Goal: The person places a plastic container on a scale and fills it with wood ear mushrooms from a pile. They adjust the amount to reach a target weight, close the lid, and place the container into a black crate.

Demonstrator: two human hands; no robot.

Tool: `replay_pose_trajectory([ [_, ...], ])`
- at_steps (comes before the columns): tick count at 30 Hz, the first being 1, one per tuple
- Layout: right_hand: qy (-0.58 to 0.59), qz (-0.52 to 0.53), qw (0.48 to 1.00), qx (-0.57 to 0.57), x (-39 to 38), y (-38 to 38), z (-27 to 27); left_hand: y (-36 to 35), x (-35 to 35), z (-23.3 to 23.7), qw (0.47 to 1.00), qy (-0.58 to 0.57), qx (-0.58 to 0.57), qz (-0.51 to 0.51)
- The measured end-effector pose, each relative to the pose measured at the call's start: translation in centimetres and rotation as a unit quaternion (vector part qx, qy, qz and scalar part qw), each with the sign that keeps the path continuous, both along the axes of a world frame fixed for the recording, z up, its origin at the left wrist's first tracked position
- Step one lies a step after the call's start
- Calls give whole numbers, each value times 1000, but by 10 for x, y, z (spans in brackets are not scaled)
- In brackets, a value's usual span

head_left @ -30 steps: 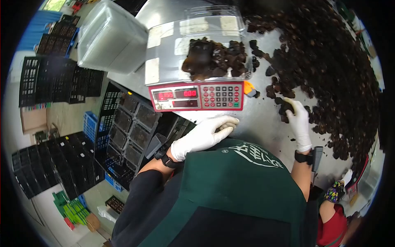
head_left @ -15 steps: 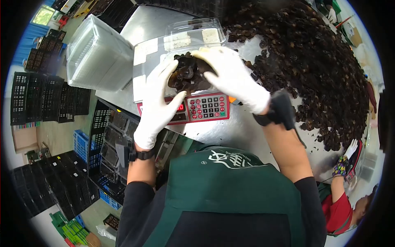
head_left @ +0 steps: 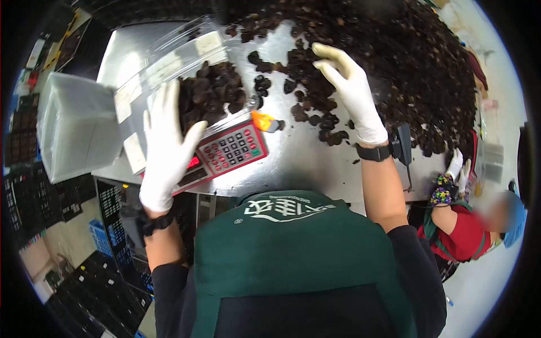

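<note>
Both my hands wear white gloves. My left hand (head_left: 166, 149) is open, its fingers stretched out along the left side of a heap of wood ear mushrooms (head_left: 211, 90), dark brown and curled. This heap sits in a clear plastic box (head_left: 228, 121) on a red-edged digital scale (head_left: 231, 149). My left palm covers part of the scale's red display. Out to the right, my right hand (head_left: 352, 93) hovers at the edge of a large loose pile of wood ear mushrooms (head_left: 417, 79). Its fingers are slightly bent and apart, with nothing visible in them.
A tall stack of clear plastic boxes (head_left: 79, 127) stands left of the scale. An orange object (head_left: 264, 121) lies at the scale's right corner on the metal table (head_left: 304, 163). Black crates (head_left: 96, 298) fill the lower left. A co-worker in red (head_left: 470, 231) is at the right.
My right hand has left the box and moved right to the loose pile. The left hand remains beside the box. The view has turned, and the mushrooms in the box show more fully.
</note>
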State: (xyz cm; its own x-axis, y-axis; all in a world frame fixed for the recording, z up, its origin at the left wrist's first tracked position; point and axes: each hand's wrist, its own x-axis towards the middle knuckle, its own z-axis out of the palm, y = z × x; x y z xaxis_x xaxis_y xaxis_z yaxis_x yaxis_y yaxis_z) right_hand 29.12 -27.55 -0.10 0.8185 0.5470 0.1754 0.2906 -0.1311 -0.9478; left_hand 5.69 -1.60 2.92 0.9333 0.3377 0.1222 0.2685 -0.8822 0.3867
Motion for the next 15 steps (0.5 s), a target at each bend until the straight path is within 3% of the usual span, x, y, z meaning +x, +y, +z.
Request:
replay_pose_trajectory([
  [1,42,-22,997,-57,1,-25,-4,-1,-1,7,990,-66,-123,10],
  [3,25,-47,991,-121,-3,-65,-24,2,-4,16,985,-108,-125,43],
  [5,-20,-64,972,-226,-22,-91,-32,5,-7,17,986,-155,28,50],
  [7,-57,-70,949,-301,-42,-102,-39,11,-9,16,997,-68,21,23],
  [9,-82,-41,952,-294,-58,-102,-50,6,-3,8,998,-25,45,47],
  [10,-167,-27,938,-302,-63,-100,-60,4,0,5,996,-2,59,62],
  [11,-192,-37,931,-308,-63,-99,-67,6,1,4,995,-41,94,1],
  [13,-235,-42,923,-301,-61,-95,-85,3,-1,11,996,-46,75,-23],
  [15,-229,-47,927,-292,-49,-98,-101,17,-15,18,994,-91,-60,7],
])
